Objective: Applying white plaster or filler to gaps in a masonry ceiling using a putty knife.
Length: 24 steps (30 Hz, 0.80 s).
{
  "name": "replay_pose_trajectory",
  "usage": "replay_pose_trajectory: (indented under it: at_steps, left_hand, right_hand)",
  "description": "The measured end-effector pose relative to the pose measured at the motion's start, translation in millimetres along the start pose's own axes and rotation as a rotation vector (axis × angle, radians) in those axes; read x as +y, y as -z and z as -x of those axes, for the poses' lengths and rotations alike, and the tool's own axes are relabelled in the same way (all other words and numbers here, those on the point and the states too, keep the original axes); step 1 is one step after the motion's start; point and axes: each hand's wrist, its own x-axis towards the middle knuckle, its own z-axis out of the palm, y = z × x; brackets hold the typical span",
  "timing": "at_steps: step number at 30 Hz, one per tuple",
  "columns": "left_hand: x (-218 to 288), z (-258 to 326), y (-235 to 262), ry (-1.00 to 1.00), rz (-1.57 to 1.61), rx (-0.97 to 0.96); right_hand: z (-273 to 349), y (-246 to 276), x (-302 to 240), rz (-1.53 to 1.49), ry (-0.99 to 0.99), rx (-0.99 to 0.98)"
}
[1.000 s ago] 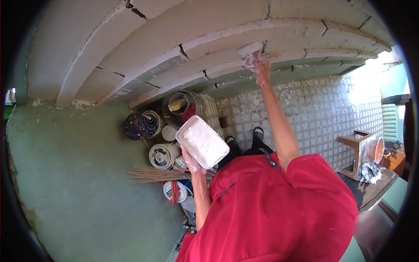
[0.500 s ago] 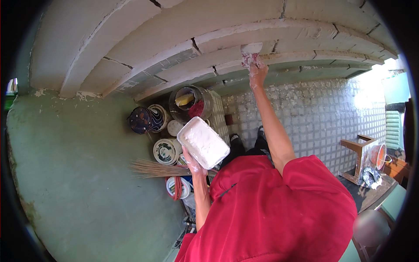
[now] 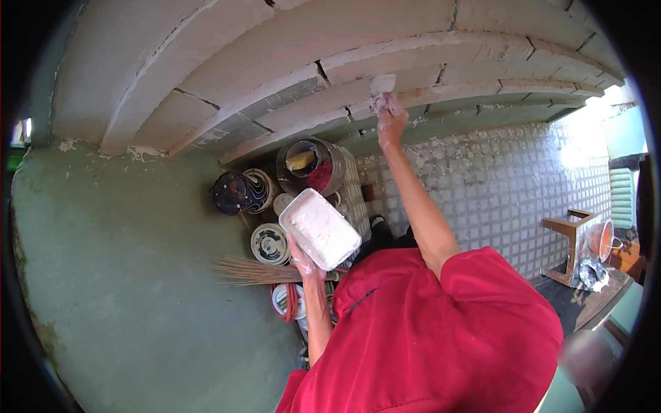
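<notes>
My left hand (image 3: 305, 260) grips a white rectangular tub (image 3: 321, 228) from its left side, in front of my red shirt. Pinkish-white paste covers the tub's inside, and smears of it coat my fingers. With my right arm stretched up and away, my right hand (image 3: 392, 125) is closed round a putty knife (image 3: 383, 85) with a broad pale blade and a paste-smeared grip. The blade lies against or very close to the pale stepped surface (image 3: 413, 74); whether it touches, I cannot tell. Dark cracks cross that surface's ridges.
Paint buckets (image 3: 270, 244), a large round container (image 3: 333, 165) holding a yellow item, and a twig broom (image 3: 256, 271) crowd beside the green wall (image 3: 144, 275). A brown stool (image 3: 571, 237) and an orange bucket (image 3: 601, 241) stand at right. Pale spots dot the tiled floor (image 3: 475, 172).
My right hand has moved slightly left and nearer with the putty knife. The tub stays nearly in place in my left hand. The surroundings have shifted a little to the right in view.
</notes>
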Motion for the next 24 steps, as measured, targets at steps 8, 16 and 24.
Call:
replay_pose_trajectory:
  at_steps: [8, 16, 24]
  left_hand:
    - [-3, -6, -4, -0.002, -0.058, 0.01]
    - [-17, -13, -25, 0.032, 0.031, -0.028]
    - [-52, -24, -74, 0.089, -0.008, -0.08]
  right_hand:
    - [20, -9, -13, -0.238, -0.051, -0.101]
    - [-38, 86, -22, -0.693, -0.499, -0.048]
    - [-193, 203, -39, 0.474, 0.193, 0.207]
